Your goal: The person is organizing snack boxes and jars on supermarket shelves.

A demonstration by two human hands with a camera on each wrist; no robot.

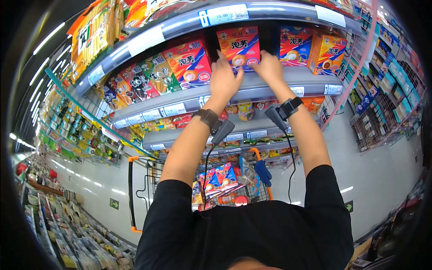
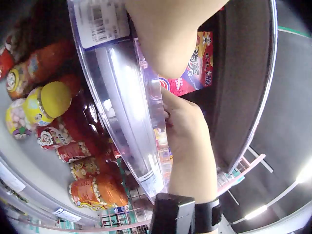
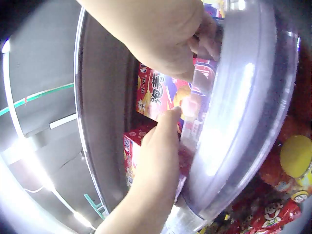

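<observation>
On the middle shelf a red and blue snack box [image 1: 238,43] stands upright, its front facing out. My left hand [image 1: 224,83] grips its left side, thumb [image 3: 171,117] over the lower front. From the other side my right hand [image 1: 271,71] holds the lower right edge, its fingers bent. In the left wrist view the box [image 2: 201,61] shows between my left hand [image 2: 165,36] and my right hand [image 2: 187,129]. The right wrist view has the box [image 3: 158,92] below my right hand [image 3: 165,36]. Some fingertips are hidden.
Similar boxes stand left [image 1: 186,65] and right [image 1: 294,47] of dark gaps. The shelf's front edge [image 1: 252,93] runs beneath my wrists, another shelf edge [image 1: 168,29] above. Jars [image 1: 245,111] sit lower. A cart holding boxes [image 1: 225,175] is below, in front of my body.
</observation>
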